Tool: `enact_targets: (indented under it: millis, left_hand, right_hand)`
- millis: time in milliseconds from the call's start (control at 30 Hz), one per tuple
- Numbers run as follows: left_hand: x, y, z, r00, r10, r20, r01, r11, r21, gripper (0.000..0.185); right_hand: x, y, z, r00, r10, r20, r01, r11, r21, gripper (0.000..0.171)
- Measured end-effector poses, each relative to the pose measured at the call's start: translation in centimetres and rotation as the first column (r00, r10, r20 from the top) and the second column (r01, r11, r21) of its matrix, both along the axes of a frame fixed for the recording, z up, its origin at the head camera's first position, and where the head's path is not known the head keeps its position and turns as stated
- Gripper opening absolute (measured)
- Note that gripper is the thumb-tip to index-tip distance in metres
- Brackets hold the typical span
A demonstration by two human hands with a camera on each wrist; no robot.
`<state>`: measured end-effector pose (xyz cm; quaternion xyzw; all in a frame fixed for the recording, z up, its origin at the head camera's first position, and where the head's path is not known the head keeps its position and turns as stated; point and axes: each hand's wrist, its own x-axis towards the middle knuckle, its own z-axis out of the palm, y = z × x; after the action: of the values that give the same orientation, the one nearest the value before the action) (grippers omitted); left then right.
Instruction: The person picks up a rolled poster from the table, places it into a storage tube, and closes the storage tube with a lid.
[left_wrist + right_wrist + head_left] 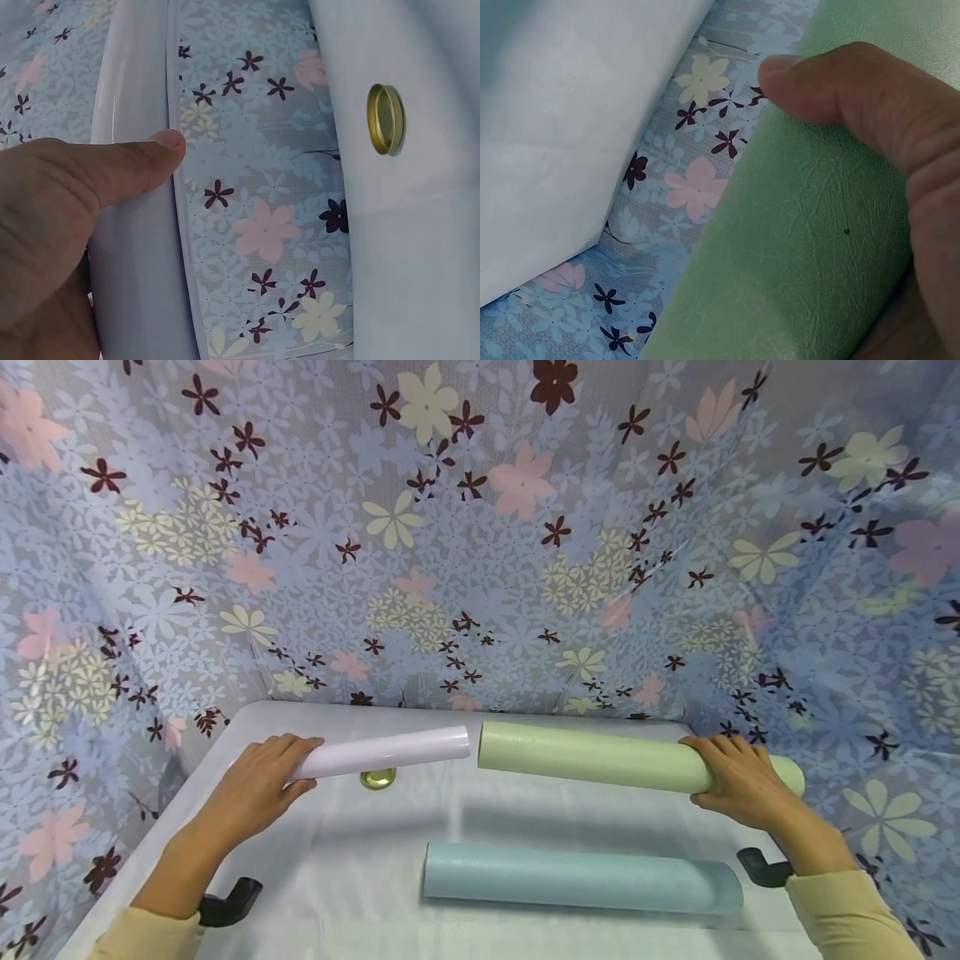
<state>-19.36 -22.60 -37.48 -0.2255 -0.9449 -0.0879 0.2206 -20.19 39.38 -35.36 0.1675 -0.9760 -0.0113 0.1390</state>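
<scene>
Pale lilac roll [382, 753] is sitting in the left hand [258, 785], green roll [600, 758] in the right hand [738, 781], ends nearly meeting above the white surface [375, 877], a blue roll [577, 878] lying below. Left wrist: thumb [112, 176] is pressing the roll. Right wrist: thumb [847, 86] is curling over, fingers probably beneath.

thin roll [390, 753] left, thick roll [592, 757] right, third roll [577, 877] in front

No text, label, brand or number can be read anywhere in these views
</scene>
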Motion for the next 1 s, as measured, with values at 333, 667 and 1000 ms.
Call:
enact_targets:
  millis: [333, 667, 1000]
  left_hand:
    - [-0.27, -0.09, -0.01, 1.0, -0.016, -0.011, 0.016, 1.0, -0.019, 0.055]
    - [-0.48, 0.0, -0.12, 0.999, -0.036, -0.014, 0.035, 0.999, -0.008, 0.055]
    - [-0.45, 0.18, -0.2, 0.999, -0.04, -0.015, 0.04, 0.999, -0.009, 0.055]
  right_hand:
    - [0.11, 0.24, -0.2, 0.999, 0.026, -0.042, -0.026, 1.0, -0.001, 0.078]
    - [0.17, -0.05, -0.14, 0.998, 0.033, -0.046, -0.034, 0.999, -0.006, 0.078]
    - [0.24, -0.45, -0.08, 1.0, 0.025, -0.018, -0.026, 0.999, -0.021, 0.078]
